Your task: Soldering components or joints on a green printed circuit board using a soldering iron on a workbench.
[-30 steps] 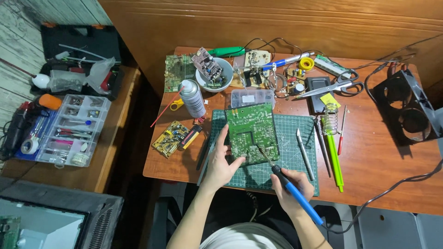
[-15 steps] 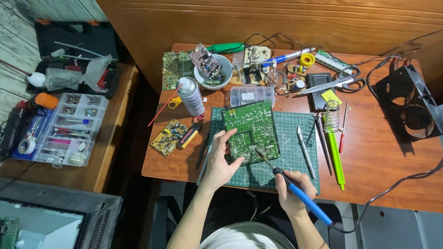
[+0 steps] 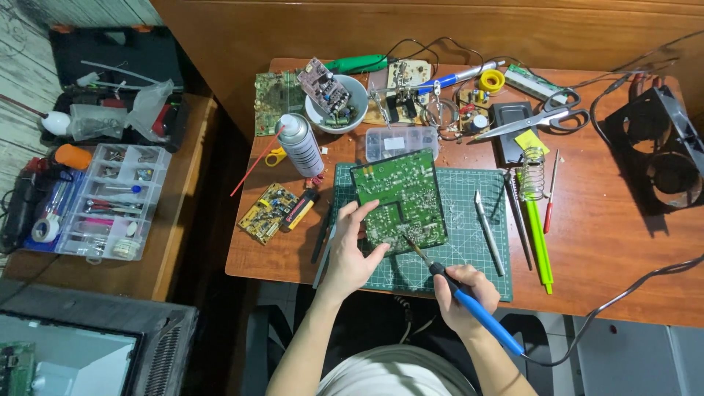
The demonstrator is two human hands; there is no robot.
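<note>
Two hands work at the near edge of the wooden counter (image 3: 623, 249), over a green cutting mat (image 3: 469, 242). Behind the mat stand a spray can (image 3: 299, 144), a white bowl (image 3: 345, 103) holding a small circuit board, a clear plastic box (image 3: 401, 142) and scissors (image 3: 539, 121). A yellow circuit board (image 3: 268, 213) lies left of the mat. A green pen-shaped tool (image 3: 539, 231) and a grey craft knife (image 3: 488, 233) lie to the right of the work area, clear of the hands. A black fan housing (image 3: 660, 158) sits at the far right edge. A clear compartment organiser (image 3: 110, 202) rests on a separate side surface to the left.

Compared with the earlier frame, the left hand's grip on the board is much the same, and the iron tip is again at the board's near right edge.

The green circuit board (image 3: 400, 198) lies on the mat. The left hand (image 3: 352, 249) is partly open, fingers spread over the board's near left corner, pressing on it. The right hand (image 3: 458, 297) is closed around the blue-handled soldering iron (image 3: 469, 304), whose tip touches the board's near edge.
</note>
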